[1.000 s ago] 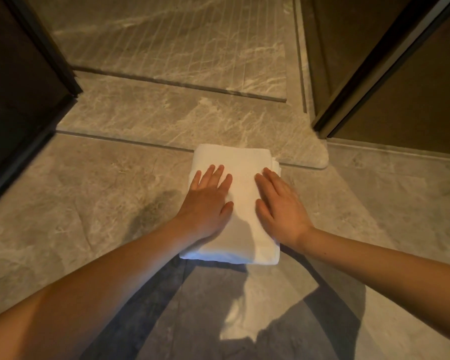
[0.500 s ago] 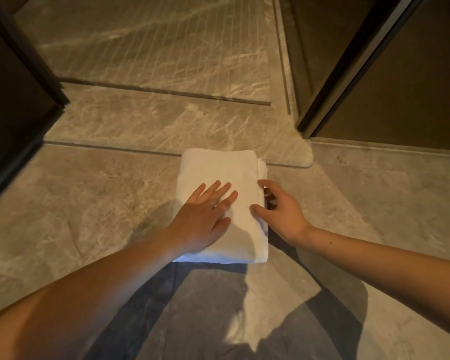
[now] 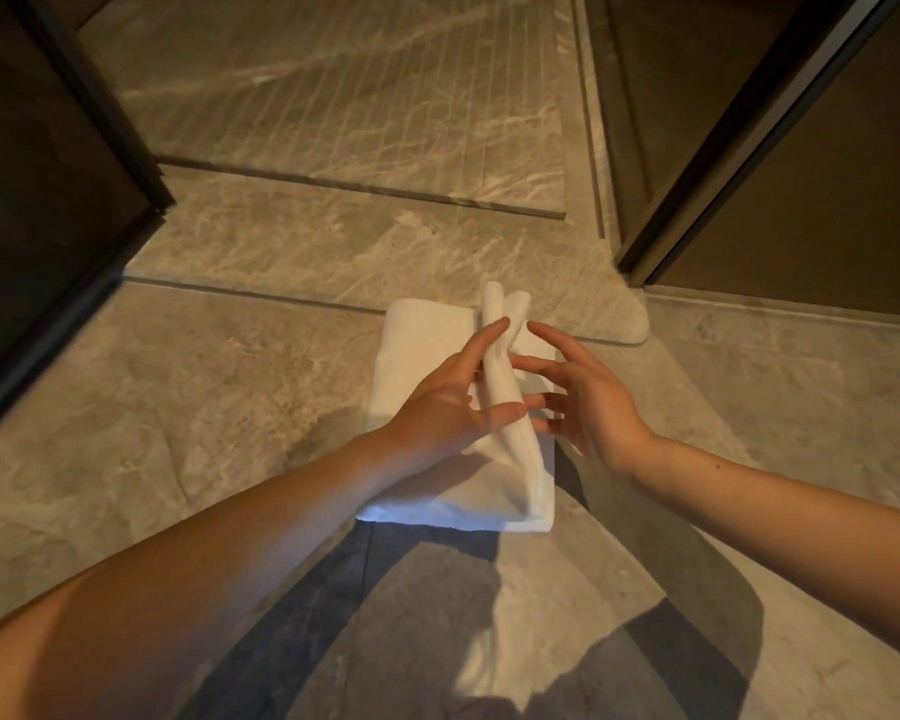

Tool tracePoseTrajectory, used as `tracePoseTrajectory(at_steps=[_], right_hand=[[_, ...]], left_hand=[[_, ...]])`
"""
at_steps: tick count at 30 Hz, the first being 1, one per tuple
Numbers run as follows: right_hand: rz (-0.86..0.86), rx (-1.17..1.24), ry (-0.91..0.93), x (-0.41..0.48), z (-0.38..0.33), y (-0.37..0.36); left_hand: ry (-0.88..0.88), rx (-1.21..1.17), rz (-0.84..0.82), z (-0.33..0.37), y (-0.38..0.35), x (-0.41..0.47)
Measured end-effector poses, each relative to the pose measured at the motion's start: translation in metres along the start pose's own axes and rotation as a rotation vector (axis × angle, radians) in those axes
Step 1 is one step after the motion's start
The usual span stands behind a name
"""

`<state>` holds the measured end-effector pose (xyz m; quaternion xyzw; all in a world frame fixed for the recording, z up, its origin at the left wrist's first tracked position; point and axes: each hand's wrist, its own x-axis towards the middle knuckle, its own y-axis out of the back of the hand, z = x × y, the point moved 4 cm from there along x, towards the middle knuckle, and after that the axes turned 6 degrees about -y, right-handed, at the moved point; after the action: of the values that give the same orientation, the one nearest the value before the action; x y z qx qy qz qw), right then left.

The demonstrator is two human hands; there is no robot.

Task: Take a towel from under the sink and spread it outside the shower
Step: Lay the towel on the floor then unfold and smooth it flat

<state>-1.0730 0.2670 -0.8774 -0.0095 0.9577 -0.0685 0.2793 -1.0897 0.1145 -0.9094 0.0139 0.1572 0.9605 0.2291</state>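
A folded white towel (image 3: pixel 419 350) lies on the grey marble floor just in front of the raised shower threshold (image 3: pixel 333 252). Its top layers on the right side are lifted into an upright fold. My left hand (image 3: pixel 448 407) holds that raised fold between thumb and fingers. My right hand (image 3: pixel 588 402) hovers just right of the fold with fingers spread, its fingertips at or near the cloth; I cannot tell whether they touch it.
Beyond the threshold lies the grooved shower floor (image 3: pixel 333 85). A dark frame and panel (image 3: pixel 48 174) stand at left, and a dark glass door frame (image 3: pixel 723 148) at right. My shadow falls on the floor near me.
Both hands lay flat on the towel a second ago. Since then my right hand slid to the right edge, the top layers came up, and my left hand took hold of the raised fold.
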Motion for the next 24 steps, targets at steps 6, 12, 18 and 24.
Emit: tracePoseTrajectory(at_steps=[6, 12, 18, 24], right_hand=[[-0.029, 0.162, -0.064, 0.000, 0.005, -0.001], [0.019, -0.237, 0.046, 0.005, 0.020, 0.003], [0.029, -1.300, 0.306, 0.017, 0.033, -0.003], [-0.062, -1.577, 0.291, 0.030, 0.050, -0.031]], left_hand=[[0.095, -0.010, 0.055, 0.000, 0.000, 0.005], [0.204, -0.087, 0.017, -0.005, 0.012, 0.006], [0.169, -0.124, -0.139, -0.005, 0.042, -0.009], [0.164, -0.113, -0.116, -0.010, 0.097, -0.029]])
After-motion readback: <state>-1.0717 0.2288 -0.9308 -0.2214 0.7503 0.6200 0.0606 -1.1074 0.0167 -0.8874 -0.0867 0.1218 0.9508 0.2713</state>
